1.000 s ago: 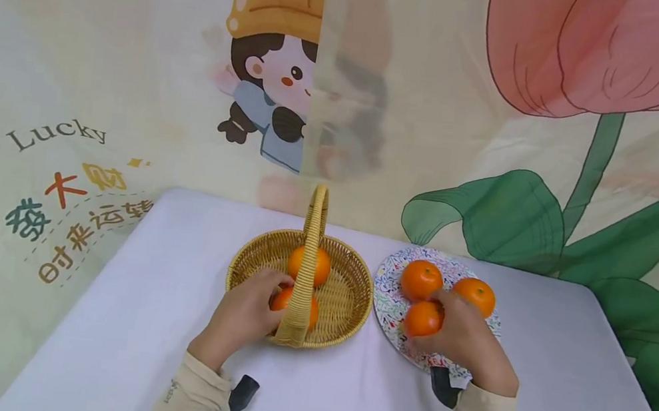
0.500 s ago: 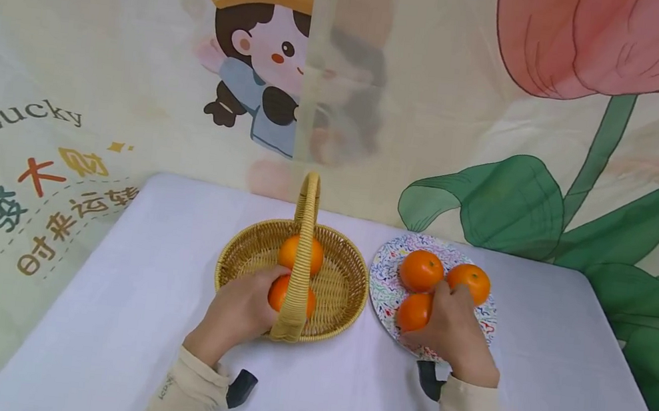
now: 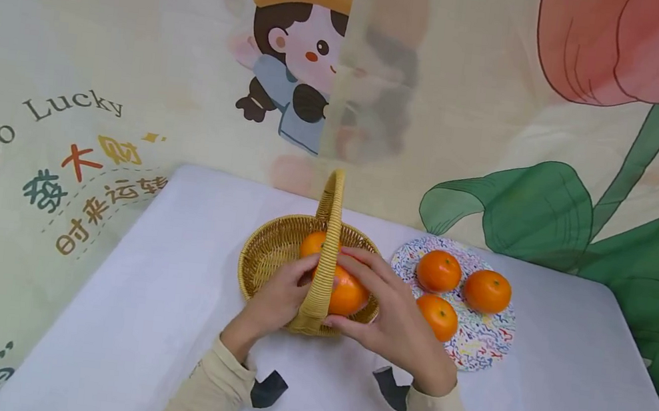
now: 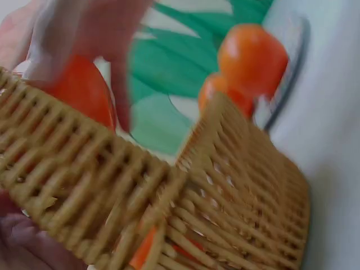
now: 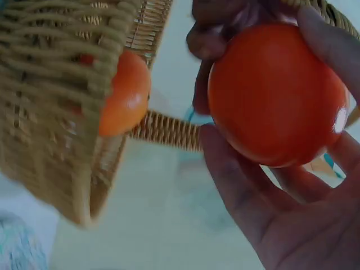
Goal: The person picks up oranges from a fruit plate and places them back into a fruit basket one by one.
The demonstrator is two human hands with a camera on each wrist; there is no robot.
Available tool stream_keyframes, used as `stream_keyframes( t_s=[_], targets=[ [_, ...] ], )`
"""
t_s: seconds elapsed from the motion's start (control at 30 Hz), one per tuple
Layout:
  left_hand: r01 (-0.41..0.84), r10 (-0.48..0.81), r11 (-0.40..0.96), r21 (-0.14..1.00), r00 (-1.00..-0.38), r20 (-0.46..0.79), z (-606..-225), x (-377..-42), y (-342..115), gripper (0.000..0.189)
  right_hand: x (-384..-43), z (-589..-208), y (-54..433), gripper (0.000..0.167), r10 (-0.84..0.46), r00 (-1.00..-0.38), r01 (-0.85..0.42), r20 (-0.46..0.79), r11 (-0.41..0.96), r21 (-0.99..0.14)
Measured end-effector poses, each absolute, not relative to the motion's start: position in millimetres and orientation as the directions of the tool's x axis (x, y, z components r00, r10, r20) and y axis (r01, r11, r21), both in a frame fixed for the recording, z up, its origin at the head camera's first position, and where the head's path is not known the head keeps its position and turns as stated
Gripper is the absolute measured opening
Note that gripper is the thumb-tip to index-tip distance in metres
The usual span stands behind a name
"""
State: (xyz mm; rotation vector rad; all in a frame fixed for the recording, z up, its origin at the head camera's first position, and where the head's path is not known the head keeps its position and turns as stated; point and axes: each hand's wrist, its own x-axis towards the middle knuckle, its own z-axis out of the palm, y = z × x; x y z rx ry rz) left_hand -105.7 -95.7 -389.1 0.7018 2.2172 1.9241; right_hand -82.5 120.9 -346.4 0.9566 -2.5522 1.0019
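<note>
Over basket (image 3: 276, 253) rim | right hand (image 3: 392, 322) cups orange (image 3: 347, 292) | left hand (image 3: 277, 297) fingers touch it

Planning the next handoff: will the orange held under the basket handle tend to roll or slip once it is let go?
Probably rolls: the orange is round and its skin looks smooth and glossy. The woven basket has a raised rim that should contain it. The right hand cups it from below, so it seems firm rather than soft.
</note>
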Motion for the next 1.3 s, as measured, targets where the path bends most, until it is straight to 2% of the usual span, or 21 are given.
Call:
stream_keyframes(
  t_s=[0.1,0.13,0.23,0.3,0.43,0.57,0.67,0.77,0.87,0.9,0.93,1.03,1.1,1.17,1.23,1.3],
  targets=[
    [0.321,0.397,0.081,0.943,-0.878,0.265,-397.3,-111.0,-88.7,0.037,-81.5,-343.9,141.5,0.072,-0.407,-0.802,-0.596,0.437,0.599,-0.535],
    [0.358,0.367,0.124,0.925,-0.883,0.293,-399.4,-113.5,-89.8,0.034,-80.0,-341.8,153.4,0.073,-0.351,-0.818,-0.565,0.457,0.643,-0.518],
    [0.41,0.26,0.364,0.836,-0.907,0.332,-408.8,-125.7,-97.7,0.038,-75.5,-340.3,194.6,0.076,-0.143,-0.874,-0.389,0.465,0.779,-0.492],
    [0.409,0.231,0.493,0.768,-0.913,0.338,-417.1,-134.9,-101.8,0.049,-74.1,-346.0,220.9,0.079,-0.005,-0.919,-0.219,0.393,0.837,-0.502],
    [0.391,0.298,0.553,0.736,-0.918,0.263,-431.6,-147.5,-98.8,0.075,-75.7,-369.1,258.0,0.076,0.144,-0.983,0.075,0.113,0.878,-0.472],
    [0.243,0.312,0.486,0.84,-0.945,0.093,-438.5,-146.2,-88.9,0.065,-77.4,-388.8,272.5,0.082,0.208,-0.973,0.231,-0.101,0.874,-0.427],
    [0.153,0.28,0.431,0.889,-0.96,0.029,-437.5,-142.3,-82.6,0.043,-78.2,-394.7,275.0,0.085,0.241,-0.958,0.287,-0.159,0.848,-0.446],
    [0.267,0.322,0.496,0.826,-0.94,0.11,-436.6,-142.0,-77.9,0.058,-76.6,-393.5,276.4,0.084,0.259,-0.949,0.315,-0.181,0.828,-0.465],
    [0.406,0.378,0.585,0.702,-0.902,0.208,-435.4,-141.4,-76.4,0.073,-73.8,-389.4,275.2,0.086,0.261,-0.943,0.329,-0.207,0.827,-0.457],
    [0.45,0.387,0.609,0.653,-0.887,0.251,-435.3,-141.4,-76.6,0.081,-72.0,-386.7,274.2,0.087,0.256,-0.943,0.328,-0.213,0.831,-0.45],
    [0.472,0.385,0.628,0.619,-0.879,0.28,-434.5,-141.4,-76.7,0.079,-69.8,-383.3,272.5,0.088,0.254,-0.943,0.327,-0.217,0.834,-0.445],
    [0.442,0.31,0.637,0.632,-0.897,0.316,-427.4,-141.0,-81.3,0.069,-60.7,-366.9,261.1,0.085,0.221,-0.96,0.275,-0.173,0.861,-0.428],
    [0.392,0.225,0.628,0.672,-0.919,0.325,-416.4,-139.4,-89.8,0.067,-54.1,-353.1,245.4,0.076,0.156,-0.986,0.163,-0.051,0.89,-0.425],
    [0.335,0.115,0.608,0.72,-0.934,0.337,-398.1,-134.4,-102.7,0.069,-50.6,-340.2,222.3,0.064,0.04,-0.988,-0.027,0.149,0.905,-0.424],
    [0.325,0.016,0.577,0.749,-0.922,0.387,-375.7,-125.1,-117.3,0.072,-49.6,-329.4,193.1,0.053,-0.101,-0.908,-0.282,0.406,0.864,-0.417],
    [0.373,-0.045,0.53,0.761,-0.884,0.465,-351.9,-111.4,-130.5,0.077,-48.9,-320.5,160.3,0.046,-0.227,-0.752,-0.533,0.619,0.762,-0.368]
  ],
)
